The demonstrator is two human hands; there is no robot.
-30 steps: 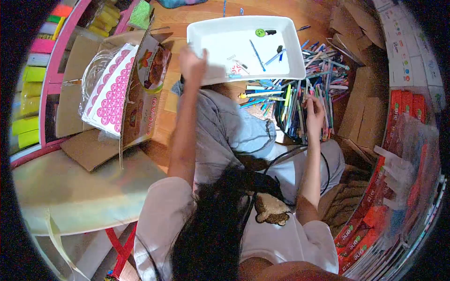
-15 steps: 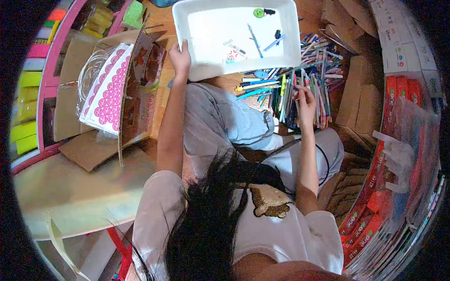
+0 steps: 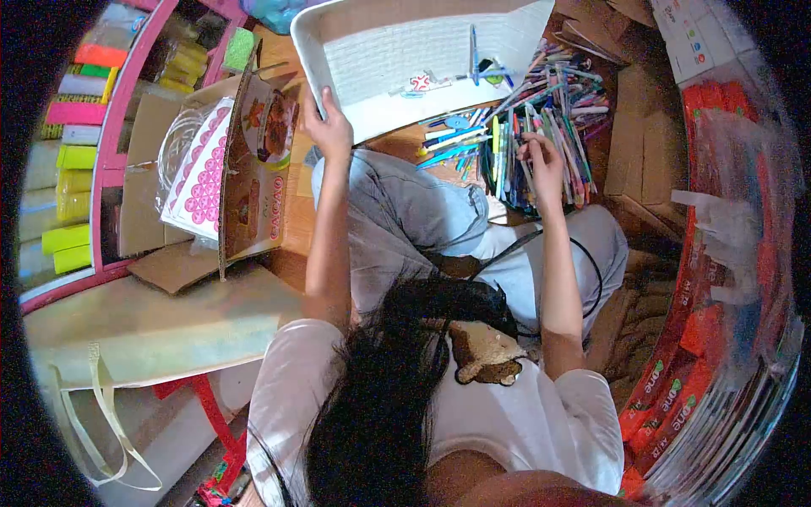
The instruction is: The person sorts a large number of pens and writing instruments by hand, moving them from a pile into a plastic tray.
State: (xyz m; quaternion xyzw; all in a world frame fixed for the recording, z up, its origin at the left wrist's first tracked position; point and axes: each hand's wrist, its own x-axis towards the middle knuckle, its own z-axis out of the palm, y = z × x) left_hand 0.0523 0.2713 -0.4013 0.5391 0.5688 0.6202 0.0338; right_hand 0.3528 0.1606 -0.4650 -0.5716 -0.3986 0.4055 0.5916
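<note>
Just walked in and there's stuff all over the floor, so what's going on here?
A person sits on the wooden floor, sorting pens. The left hand grips the near edge of a white tray and tips it up, so the few pens and small bits inside lie toward its lower side. The right hand is down in the pile of pens beside the tray. An open cardboard box of sticker sheets stands to the left.

The tray [image 3: 372,76] stands tilted ahead of your knees. The pens [image 3: 541,127] lie right of it; the cardboard box [image 3: 253,177] sits to your left.
</note>
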